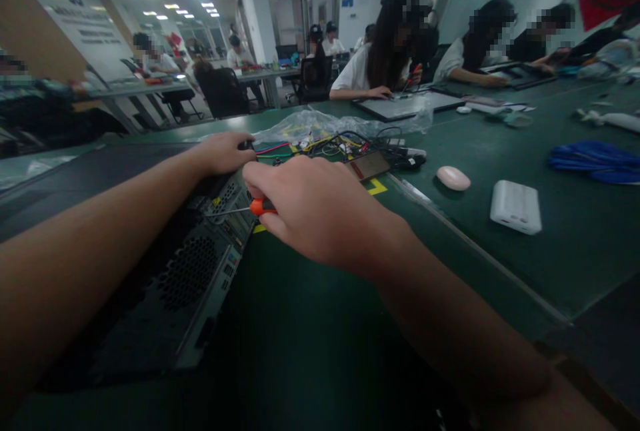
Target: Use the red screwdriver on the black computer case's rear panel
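A black computer case (150, 324) lies on its side at the left, its metal back panel with a round vent grille and ports turned toward me. My right hand (320, 211) is closed around the orange and black handle of a screwdriver (257, 207). Its thin shaft reaches left to the slot covers (235, 218) of the back panel; whether the tip sits on a screw is too small to tell. At the far corner of the case, my left hand (227, 151) has its fingers bent over the edge, gripping it.
Behind my hands lie tangled cables (345, 144) and clear plastic wrap (300, 126). On the right are a pink rounded object (453, 178), a white box-shaped device (516, 206) and a blue cable bundle (597, 161). Across the green table (300, 324), a person works at a flat panel (410, 104).
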Tool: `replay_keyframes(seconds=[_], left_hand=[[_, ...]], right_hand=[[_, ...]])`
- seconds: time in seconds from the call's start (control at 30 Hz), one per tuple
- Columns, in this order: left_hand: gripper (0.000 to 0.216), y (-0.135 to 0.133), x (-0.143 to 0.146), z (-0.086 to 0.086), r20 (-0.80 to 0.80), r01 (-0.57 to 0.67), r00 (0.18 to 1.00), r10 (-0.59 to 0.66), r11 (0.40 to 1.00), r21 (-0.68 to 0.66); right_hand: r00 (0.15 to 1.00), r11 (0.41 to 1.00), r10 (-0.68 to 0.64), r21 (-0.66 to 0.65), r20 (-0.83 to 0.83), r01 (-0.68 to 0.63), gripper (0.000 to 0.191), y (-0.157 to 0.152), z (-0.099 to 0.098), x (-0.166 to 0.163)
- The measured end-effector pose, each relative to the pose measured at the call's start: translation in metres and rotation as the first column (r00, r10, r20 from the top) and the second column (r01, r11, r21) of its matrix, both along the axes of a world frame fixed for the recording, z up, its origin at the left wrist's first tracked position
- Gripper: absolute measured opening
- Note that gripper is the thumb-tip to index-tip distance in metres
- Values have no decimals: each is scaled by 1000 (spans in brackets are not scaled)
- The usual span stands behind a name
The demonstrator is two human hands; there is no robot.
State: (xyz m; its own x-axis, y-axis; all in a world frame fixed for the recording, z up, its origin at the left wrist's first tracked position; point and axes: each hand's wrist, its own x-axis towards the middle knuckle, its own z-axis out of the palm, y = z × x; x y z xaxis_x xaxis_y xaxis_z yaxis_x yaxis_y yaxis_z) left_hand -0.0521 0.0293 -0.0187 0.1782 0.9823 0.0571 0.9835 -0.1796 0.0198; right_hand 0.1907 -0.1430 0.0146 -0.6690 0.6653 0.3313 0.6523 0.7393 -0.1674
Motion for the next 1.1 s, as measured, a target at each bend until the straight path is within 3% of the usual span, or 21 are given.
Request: replay_keyframes(seconds=[0.73,1.1], left_hand=[[76,-2,2,4,-24,1,1000,-1,1000,-27],[74,3,-3,-2,-13,8,1000,-8,1000,14]], right_hand=[[999,999,-38,-4,15,38,30,0,2,-1],[1000,1000,-5,-21,-6,5,38,-2,0,-2]])
